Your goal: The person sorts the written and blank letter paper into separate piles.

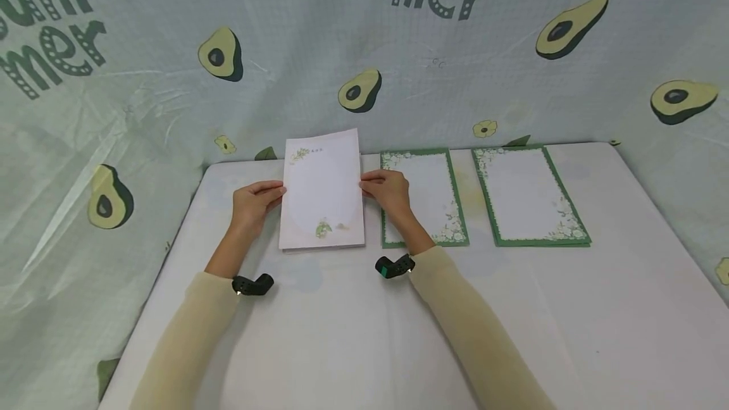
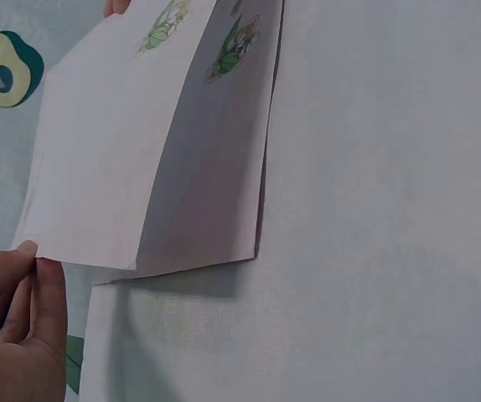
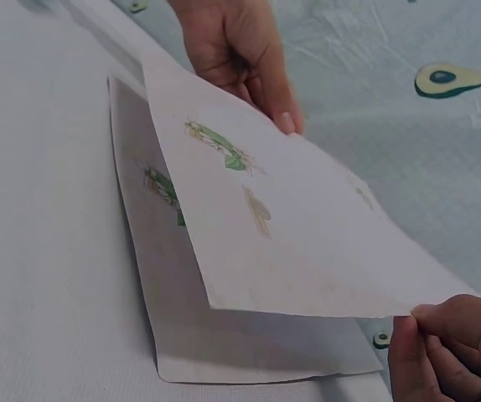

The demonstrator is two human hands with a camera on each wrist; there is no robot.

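Note:
Between both hands is a white sheet of paper (image 1: 321, 188) printed with small green floral drawings and a line of tiny text. At its left edge, my left hand (image 1: 250, 207) pinches the paper between thumb and fingers; the right hand (image 1: 390, 193) pinches the opposite edge. In the right wrist view, the sheet (image 3: 282, 234) is lifted and tilted over a matching stack of paper (image 3: 249, 352) on the table. The same gap shows in the left wrist view, with the lower stack (image 2: 207, 218) in shadow. How many sheets lie in that stack cannot be told.
Right of the sheet lies a green-bordered stack of paper (image 1: 424, 201), partly behind the right forearm. Farther right is another green-bordered stack (image 1: 529, 195). A white cloth covers the table (image 1: 342, 340); an avocado-print curtain (image 1: 296, 30) hangs behind and on the left.

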